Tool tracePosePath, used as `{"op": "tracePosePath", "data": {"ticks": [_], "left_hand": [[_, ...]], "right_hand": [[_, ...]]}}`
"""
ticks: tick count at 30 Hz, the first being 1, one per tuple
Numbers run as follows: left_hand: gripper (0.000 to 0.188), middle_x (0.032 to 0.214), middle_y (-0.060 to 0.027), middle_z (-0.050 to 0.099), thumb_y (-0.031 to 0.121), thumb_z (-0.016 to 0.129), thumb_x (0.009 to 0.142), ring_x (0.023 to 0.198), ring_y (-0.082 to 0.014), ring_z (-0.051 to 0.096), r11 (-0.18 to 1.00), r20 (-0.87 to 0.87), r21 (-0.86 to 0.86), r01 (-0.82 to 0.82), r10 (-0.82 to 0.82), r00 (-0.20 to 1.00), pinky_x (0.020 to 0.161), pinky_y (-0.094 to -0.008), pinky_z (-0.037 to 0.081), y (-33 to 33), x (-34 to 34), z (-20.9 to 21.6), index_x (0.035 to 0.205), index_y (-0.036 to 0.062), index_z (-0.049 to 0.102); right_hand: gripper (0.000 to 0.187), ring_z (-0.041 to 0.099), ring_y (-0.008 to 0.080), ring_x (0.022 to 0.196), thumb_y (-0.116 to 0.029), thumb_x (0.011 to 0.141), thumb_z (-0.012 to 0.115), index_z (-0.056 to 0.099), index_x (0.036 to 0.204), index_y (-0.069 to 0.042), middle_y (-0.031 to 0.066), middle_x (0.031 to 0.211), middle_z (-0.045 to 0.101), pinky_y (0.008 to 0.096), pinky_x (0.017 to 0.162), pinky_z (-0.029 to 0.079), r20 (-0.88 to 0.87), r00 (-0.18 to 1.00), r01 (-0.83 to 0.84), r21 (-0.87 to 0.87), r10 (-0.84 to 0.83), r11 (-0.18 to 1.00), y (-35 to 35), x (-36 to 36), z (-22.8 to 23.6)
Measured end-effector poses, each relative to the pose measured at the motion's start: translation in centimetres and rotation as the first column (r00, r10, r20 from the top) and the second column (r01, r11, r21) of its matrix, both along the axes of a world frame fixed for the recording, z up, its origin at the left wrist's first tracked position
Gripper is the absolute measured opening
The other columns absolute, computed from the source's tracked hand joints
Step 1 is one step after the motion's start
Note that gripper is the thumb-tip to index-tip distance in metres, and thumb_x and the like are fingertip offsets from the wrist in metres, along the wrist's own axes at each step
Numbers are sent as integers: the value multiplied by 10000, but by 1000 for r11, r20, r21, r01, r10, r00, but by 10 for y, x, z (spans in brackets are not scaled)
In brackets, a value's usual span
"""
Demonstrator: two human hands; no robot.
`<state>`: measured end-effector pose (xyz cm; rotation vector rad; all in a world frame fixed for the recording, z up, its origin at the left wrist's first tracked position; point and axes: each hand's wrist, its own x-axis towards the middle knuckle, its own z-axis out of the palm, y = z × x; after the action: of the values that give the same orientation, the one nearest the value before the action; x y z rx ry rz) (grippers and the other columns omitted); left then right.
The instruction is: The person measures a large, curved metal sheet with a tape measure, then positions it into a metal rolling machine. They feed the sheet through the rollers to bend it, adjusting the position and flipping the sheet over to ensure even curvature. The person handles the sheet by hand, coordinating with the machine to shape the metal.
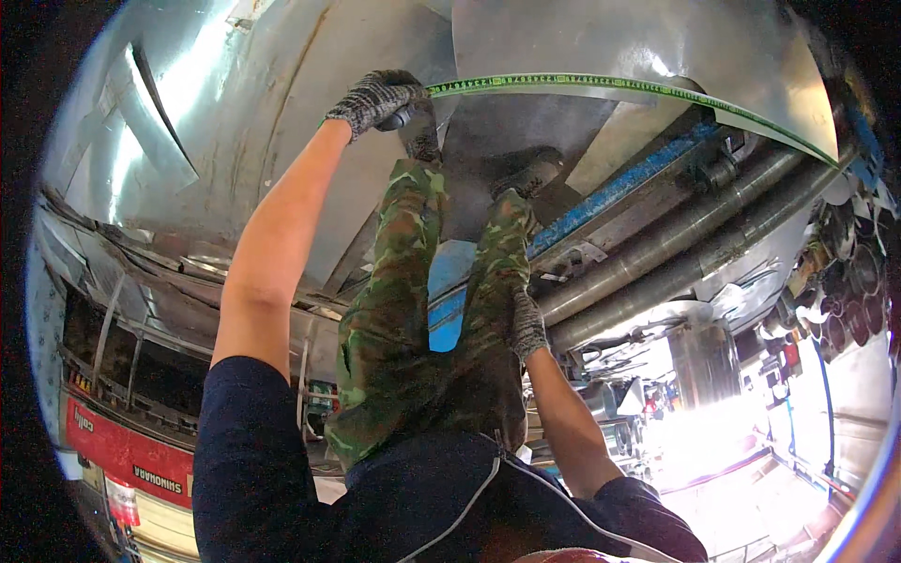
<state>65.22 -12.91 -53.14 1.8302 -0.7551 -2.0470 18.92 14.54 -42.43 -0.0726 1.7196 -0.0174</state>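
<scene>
Under left hand (380,98), tape measure (563,81), partly hidden

The gloved left hand (383,101) holds the left end of a green tape-measure blade (582,81) that runs right across a far metal sheet (601,38); the gloved right hand (528,324) rests against camouflage trousers (394,300), left of steel pipes (657,246).

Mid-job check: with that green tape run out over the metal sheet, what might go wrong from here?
The gloved left hand holds one end of the green tape. No hand holds the far end, and I can't tell whether it is hooked, so it might slip or spring back.

The metal sheet has an exposed edge, which might cut the bare left forearm if it brushed past.

The left shoe is close to the tape, so a step might disturb it.
</scene>
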Motion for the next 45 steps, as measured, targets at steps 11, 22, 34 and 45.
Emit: {"op": "tracePosePath", "data": {"ticks": [11,22,34,45], "left_hand": [[226,618,3,578,289,591,841,461,-102,480,998,16,48,-47,47,999,473,-280,421,-1,-3,-2,922,89,656],[252,642,-5,582,319,612,832,507,-99,496,997,74,64,-30,26,997,504,-278,432,1,-2,-1,928,90,657],[269,675,-19,604,325,628,818,577,-103,532,993,108,114,24,-36,994,587,-281,461,-1,3,-1,933,85,666],[318,802,-65,668,366,621,810,708,-186,602,995,247,-7,104,-99,964,715,-327,478,4,0,-14,963,91,667]], "right_hand": [[524,546,190,900,-453,887,517,577,1146,-2,94,1044,616,310,806,433,-237,964,-90,139,121,986,-62,53,36],[495,563,220,934,-407,920,444,528,1208,-12,100,1102,600,323,830,451,-45,975,-217,-24,215,976,17,-27,-15],[559,560,225,942,-471,895,471,528,1212,-15,113,1121,591,343,819,451,-155,985,-33,283,80,959,-50,29,20],[527,584,227,880,-451,882,510,553,1179,-17,101,1061,615,337,783,470,-72,979,-179,121,189,976,11,-25,-25]]}}
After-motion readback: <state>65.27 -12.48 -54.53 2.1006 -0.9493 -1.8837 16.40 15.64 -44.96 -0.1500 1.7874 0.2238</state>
